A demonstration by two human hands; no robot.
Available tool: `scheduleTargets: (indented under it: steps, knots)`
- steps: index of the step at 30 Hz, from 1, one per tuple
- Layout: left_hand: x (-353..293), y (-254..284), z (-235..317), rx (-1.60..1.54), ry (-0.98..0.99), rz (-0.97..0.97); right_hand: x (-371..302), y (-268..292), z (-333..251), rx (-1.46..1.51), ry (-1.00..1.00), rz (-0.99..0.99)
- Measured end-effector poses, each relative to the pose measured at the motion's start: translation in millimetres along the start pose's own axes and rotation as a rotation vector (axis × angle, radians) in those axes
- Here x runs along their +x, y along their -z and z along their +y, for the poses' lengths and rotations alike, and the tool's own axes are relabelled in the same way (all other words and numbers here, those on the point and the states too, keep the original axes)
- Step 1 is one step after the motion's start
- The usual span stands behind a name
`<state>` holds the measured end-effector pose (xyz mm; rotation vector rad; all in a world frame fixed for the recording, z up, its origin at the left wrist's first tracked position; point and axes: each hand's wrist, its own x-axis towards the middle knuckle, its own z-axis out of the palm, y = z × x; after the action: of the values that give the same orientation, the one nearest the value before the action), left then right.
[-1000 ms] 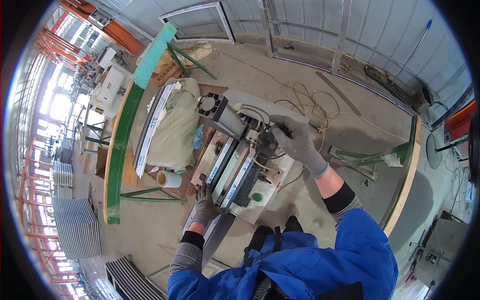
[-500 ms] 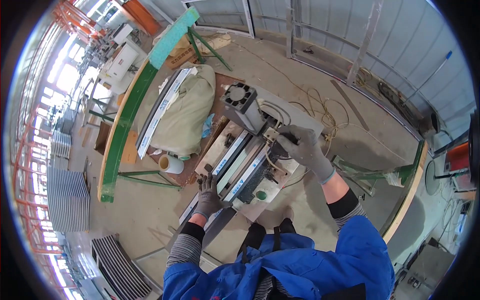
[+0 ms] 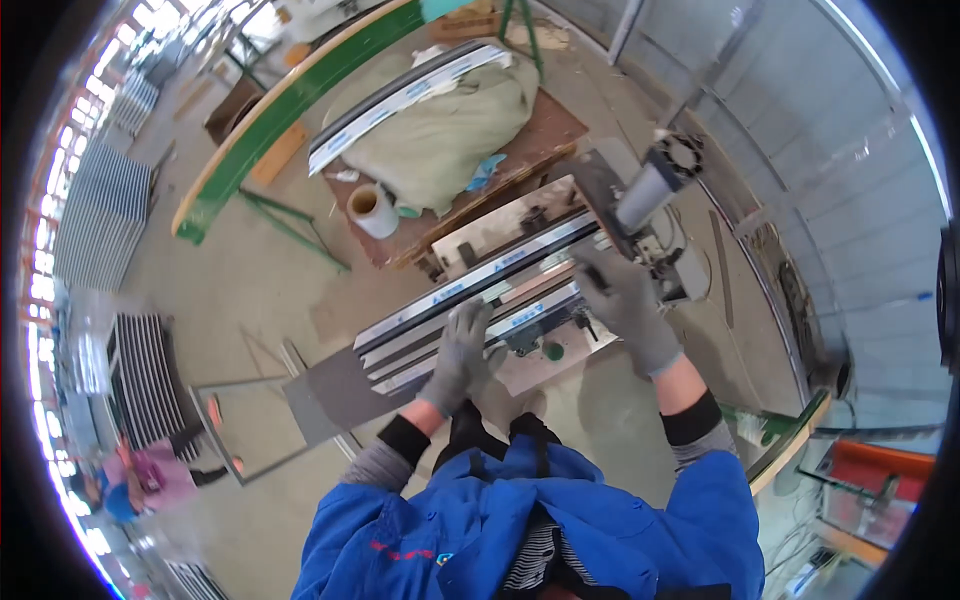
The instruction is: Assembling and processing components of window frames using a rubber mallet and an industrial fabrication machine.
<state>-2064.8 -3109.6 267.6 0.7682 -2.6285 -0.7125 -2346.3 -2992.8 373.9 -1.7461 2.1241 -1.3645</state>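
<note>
My left hand (image 3: 458, 358), in a grey work glove, lies over a long metal window-frame profile (image 3: 440, 296) with white and blue film strips. Its fingers are stretched out, with the thumb apart. The profile rests on the bed of a bench machine (image 3: 500, 222). A cylindrical motor (image 3: 645, 196) with a fan rises at the machine's far right end. Close to that end, my gloved right hand (image 3: 622, 300) has curled fingers at the machine. What lies under its fingers is hidden. A round green spot (image 3: 552, 351) shows on the machine's near plate.
Beyond the machine, a brown board (image 3: 385, 245) bears a tan cloth bundle (image 3: 440, 150), another profile (image 3: 400, 95) and a white roll (image 3: 372, 212). A green-sided beam (image 3: 270, 120) curves behind. A person in pink (image 3: 160, 472) is at the far left.
The view has turned, so the machine and profile now slant more sideways. My right hand appears lower on the machine, nearer the profile. My left hand remains over the profile.
</note>
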Motion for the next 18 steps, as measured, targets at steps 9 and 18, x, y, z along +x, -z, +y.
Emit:
scheduleTargets:
  steps: [9, 18]
  knots:
    - [-55.4, -108.7, -0.4, -2.049, 1.019, 0.164, 48.6, -206.8, 45.4, -0.662, 0.129, -0.926]
    - [-55.1, -107.7, -22.0, -2.014, 1.037, 0.638, 72.9, -267.1, 23.8, -0.56, 0.225, -1.169]
